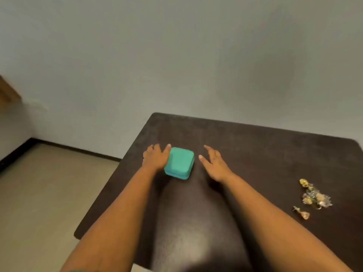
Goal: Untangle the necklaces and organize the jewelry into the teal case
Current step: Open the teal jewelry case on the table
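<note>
Resting near the far left part of a dark brown table point(255, 154), a small teal case point(179, 164) sat with its lid down, square with rounded corners. The person's left hand point(156, 158) lay flat beside the case on its left, fingers straight and spread a little, with the thumb touching the case's upper left edge; nothing was gripped. The right hand point(213, 163) was just to the right of the case and apart from it, a strip of bare tabletop showing between them; its fingers were straight and loosely parted, the thumb pointing toward the case, and it held nothing. Whether the right palm touched the table could not be told. Both forearms reached in from the near edge of the view. Well away on the right side of the table lay a tangled heap of gold and silvery necklaces point(315, 195), and just beside it, nearer the person, a single small gold earring point(302, 213). The pieces were too blurred to separate one chain from another. Beyond the table stood a pale wall point(176, 55), and a beige floor point(49, 193) showed at the left.
</note>
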